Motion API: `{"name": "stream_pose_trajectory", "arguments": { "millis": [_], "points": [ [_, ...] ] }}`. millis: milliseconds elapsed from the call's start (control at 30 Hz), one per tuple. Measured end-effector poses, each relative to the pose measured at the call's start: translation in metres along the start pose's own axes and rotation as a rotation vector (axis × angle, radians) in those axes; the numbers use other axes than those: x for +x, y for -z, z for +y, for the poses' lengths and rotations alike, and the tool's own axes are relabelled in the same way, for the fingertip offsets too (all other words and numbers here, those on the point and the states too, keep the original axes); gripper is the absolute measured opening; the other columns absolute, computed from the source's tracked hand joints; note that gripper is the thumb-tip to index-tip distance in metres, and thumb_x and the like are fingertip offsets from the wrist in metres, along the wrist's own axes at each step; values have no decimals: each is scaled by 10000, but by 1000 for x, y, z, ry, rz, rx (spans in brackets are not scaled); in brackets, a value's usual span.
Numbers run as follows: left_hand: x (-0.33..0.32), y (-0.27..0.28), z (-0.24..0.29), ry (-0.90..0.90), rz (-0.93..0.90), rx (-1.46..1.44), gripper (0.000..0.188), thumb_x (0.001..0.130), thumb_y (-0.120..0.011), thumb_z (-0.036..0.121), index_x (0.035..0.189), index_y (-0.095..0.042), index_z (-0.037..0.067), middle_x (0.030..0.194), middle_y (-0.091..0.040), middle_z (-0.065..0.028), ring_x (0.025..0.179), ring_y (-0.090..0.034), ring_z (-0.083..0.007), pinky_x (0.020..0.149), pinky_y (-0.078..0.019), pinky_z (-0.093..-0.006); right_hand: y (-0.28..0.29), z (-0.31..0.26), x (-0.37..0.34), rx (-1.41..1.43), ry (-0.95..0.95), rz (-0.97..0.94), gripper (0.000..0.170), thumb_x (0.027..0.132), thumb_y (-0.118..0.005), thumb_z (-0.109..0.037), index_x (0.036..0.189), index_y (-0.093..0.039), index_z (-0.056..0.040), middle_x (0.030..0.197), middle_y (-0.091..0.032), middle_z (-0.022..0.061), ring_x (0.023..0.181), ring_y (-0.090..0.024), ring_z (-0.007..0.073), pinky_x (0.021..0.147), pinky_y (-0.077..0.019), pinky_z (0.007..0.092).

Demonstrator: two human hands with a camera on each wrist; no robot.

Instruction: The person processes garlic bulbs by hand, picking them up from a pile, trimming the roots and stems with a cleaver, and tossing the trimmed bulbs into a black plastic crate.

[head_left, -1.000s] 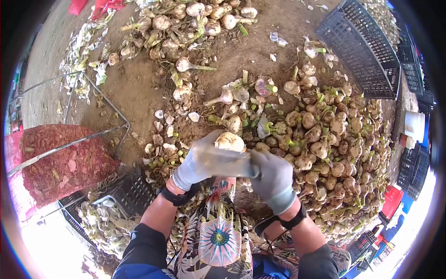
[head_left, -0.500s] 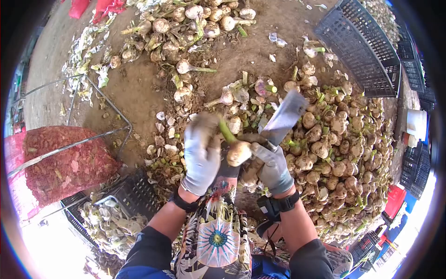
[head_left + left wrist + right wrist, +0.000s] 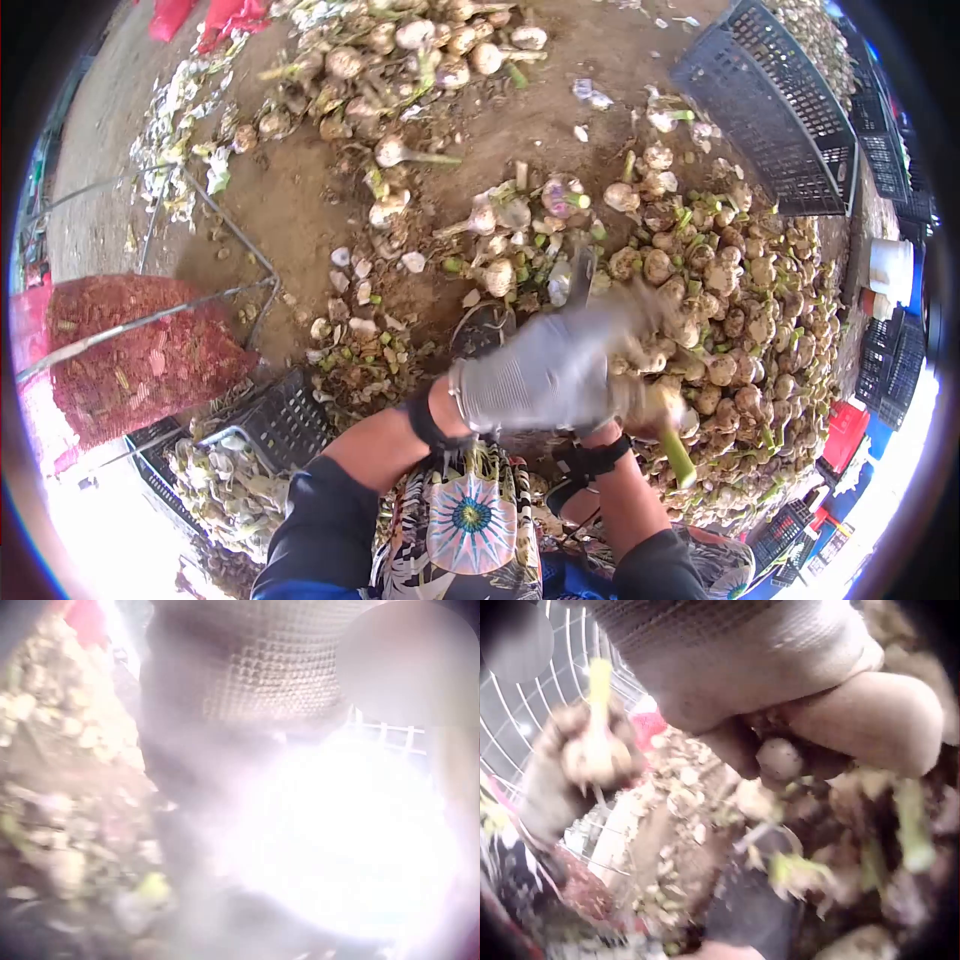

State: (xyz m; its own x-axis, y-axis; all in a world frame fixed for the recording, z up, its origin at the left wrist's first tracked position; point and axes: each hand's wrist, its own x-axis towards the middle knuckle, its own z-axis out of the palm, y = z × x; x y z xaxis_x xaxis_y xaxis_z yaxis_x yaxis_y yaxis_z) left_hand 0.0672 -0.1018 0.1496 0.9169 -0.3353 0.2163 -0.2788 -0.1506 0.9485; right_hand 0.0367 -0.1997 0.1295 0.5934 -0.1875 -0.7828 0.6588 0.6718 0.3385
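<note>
Garlic bulb (image 3: 662, 405) with green stem (image 3: 679, 459)

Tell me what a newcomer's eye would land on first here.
Probably the great heap of garlic bulbs, spilling over the ground to the person's right. Next might come the pale-gloved left hand, motion-blurred mid-scene, just above a bright sunburst print on the clothing. Over on the left, a bulging red mesh sack adds the boldest block of colour.

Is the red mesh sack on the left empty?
No, the mesh sack bulges, packed with pieces visible through the netting.
</note>
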Motion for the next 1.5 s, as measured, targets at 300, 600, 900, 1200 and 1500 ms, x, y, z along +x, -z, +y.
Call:
{"name": "stream_pose_trajectory", "arguments": {
  "millis": [300,600,900,1200,1500],
  "points": [
    [-22,28,-190,765,218,518,561,766,-747,268,1235,-541,39,1233,-584,-274,1107,-606,-440,932,-502,-455,-55,-96,69,-2223,-14,-208,258,873,-704,-13,1125,-696,38,945,-722,59,783,-649,103,661,-527,248],
    [-54,6,-80,649,217,-585,535,840,-667,52,1341,-487,-4,1148,-614,-52,1076,-565,-132,953,-473,-288,-16,-22,61,-2232,-232,-489,263,891,-708,-54,1140,-690,26,1023,-705,16,865,-642,90,767,-501,232],
    [-80,18,-62,635,359,-559,497,896,-675,74,1345,-477,-13,1129,-653,-89,966,-640,-143,786,-544,-258,-36,-19,29,-3181,355,-1679,333,761,-667,-134,1094,-646,-140,910,-637,67,845,-660,281,721,-523,418],
    [-78,40,-71,532,71,-250,629,853,-735,192,1388,-483,-24,1218,-656,-121,1098,-625,-179,950,-511,-327,-40,-15,30,-3240,346,-1712,324,755,-667,-121,1078,-658,-138,959,-667,70,857,-674,284,741,-528,415],
    [-70,33,-48,496,-22,-44,350,767,-774,126,1085,-653,45,953,-637,-70,853,-634,-198,801,-518,-326,-21,-59,59,-2857,-99,-765,321,815,-727,-216,1113,-697,-102,839,-703,177,778,-689,366,689,-542,394]
  ]
}}
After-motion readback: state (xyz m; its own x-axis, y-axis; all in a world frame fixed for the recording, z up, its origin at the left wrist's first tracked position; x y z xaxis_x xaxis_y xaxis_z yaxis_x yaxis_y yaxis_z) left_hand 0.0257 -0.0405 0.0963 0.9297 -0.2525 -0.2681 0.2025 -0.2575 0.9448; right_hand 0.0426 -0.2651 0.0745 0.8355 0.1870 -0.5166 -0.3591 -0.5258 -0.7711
